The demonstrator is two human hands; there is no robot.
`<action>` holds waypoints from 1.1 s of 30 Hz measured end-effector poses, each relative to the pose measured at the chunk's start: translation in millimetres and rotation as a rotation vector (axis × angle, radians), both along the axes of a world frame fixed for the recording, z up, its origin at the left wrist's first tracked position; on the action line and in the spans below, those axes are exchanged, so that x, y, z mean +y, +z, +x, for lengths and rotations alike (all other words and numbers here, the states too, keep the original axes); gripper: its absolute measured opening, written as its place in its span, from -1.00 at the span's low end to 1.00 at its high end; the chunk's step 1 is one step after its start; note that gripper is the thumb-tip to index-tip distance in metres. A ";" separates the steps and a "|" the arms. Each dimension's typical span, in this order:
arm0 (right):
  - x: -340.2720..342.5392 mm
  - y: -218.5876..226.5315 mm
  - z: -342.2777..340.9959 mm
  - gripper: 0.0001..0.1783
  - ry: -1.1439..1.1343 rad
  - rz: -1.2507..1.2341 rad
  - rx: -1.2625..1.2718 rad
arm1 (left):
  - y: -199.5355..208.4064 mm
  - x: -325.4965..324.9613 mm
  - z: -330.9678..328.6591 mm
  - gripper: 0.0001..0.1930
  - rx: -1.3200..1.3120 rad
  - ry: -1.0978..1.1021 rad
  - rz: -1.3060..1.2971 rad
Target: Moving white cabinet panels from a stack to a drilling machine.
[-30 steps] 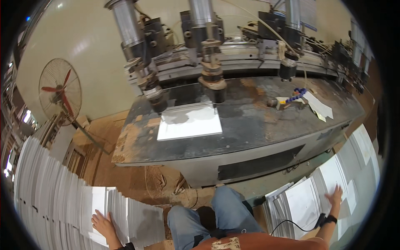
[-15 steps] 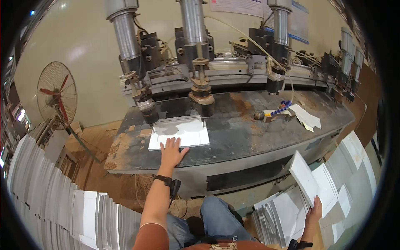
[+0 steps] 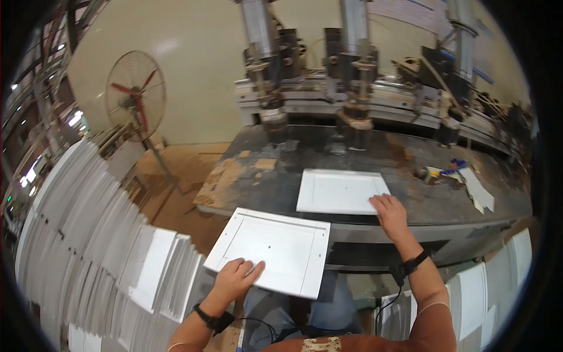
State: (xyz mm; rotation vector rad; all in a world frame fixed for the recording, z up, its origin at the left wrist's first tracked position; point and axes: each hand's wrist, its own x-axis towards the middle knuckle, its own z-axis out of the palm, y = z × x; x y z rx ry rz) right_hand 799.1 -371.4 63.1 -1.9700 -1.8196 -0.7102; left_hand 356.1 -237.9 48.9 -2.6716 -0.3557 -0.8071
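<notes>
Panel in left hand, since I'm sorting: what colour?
White panel, clearest in the head view.

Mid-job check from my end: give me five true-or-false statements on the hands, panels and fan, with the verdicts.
1. The left hand is at the near edge of the nearer white panel. True.
2. That panel lies wholly on the worktable. False: it juts out in front of the worktable, toward the lap.
3. The right hand is at the near right corner of the farther white panel. True.
4. The fan's blades are blue. False: the fan has red blades.
5. A tall stack of panels stands at the person's left. True.
</notes>
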 end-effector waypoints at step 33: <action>-520.7 -152.7 -19.0 -0.34 -1.681 -0.081 0.469 | -7.0 80.3 108.4 -0.40 -0.214 0.106 -0.252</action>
